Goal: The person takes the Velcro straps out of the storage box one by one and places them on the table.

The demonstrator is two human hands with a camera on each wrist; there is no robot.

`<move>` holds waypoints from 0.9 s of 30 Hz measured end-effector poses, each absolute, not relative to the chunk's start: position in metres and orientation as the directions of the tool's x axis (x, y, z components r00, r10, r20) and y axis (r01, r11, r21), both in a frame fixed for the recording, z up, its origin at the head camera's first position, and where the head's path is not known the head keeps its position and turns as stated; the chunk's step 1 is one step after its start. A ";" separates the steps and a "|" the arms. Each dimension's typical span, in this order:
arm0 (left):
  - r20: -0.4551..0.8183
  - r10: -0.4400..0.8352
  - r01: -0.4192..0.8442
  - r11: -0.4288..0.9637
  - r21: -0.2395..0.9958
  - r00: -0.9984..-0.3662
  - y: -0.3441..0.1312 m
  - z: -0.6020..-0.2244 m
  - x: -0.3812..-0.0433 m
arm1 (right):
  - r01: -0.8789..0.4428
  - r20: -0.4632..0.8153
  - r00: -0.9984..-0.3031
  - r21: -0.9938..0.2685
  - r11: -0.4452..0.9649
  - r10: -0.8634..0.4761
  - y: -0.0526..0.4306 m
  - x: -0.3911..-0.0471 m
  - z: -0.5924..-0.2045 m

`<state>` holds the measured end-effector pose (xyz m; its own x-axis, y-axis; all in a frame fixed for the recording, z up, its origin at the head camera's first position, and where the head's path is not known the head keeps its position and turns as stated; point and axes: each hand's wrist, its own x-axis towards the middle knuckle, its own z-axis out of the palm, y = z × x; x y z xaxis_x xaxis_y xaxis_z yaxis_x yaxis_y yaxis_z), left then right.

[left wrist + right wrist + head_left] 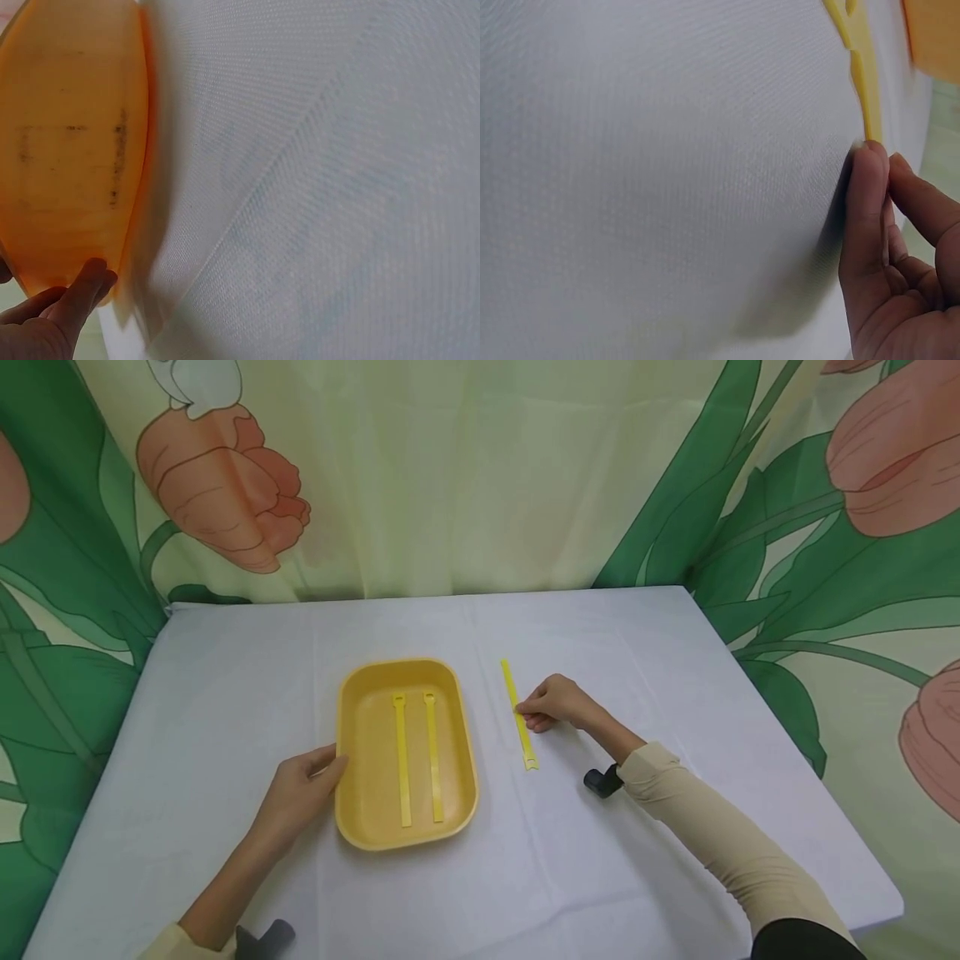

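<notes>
The right hand (562, 700) pinches a flat yellow strap (524, 739) partway along its length, to the right of the yellow tray (367, 777). The left hand (296, 793) grips the tray's left rim; inside lie a first matching strap (402, 760) and a second matching strap (433, 760), side by side and apart. The left wrist view seems to show the tray's underside, so it may be tilted above the tabletop (487, 877); tipping it further could slide both inner straps together. The pinched strap looks thin: a loose fingertip hold could let it twist or slip, and its long free ends could catch the rim.
</notes>
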<state>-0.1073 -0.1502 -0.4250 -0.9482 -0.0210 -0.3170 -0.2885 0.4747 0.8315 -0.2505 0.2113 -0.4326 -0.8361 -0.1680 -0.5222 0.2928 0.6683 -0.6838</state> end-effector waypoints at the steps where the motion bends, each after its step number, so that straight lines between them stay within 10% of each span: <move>1: -0.318 -0.016 -0.287 0.474 0.832 -0.948 -0.150 -0.425 -0.107 | 0.289 -0.517 -0.841 -0.680 0.674 -0.161 0.212 -0.250 -0.432; 27: -0.324 -0.009 -0.290 0.474 0.832 -0.946 -0.153 -0.424 -0.108 | -0.256 0.121 -0.961 -0.725 0.639 -0.247 0.172 -0.245 -0.411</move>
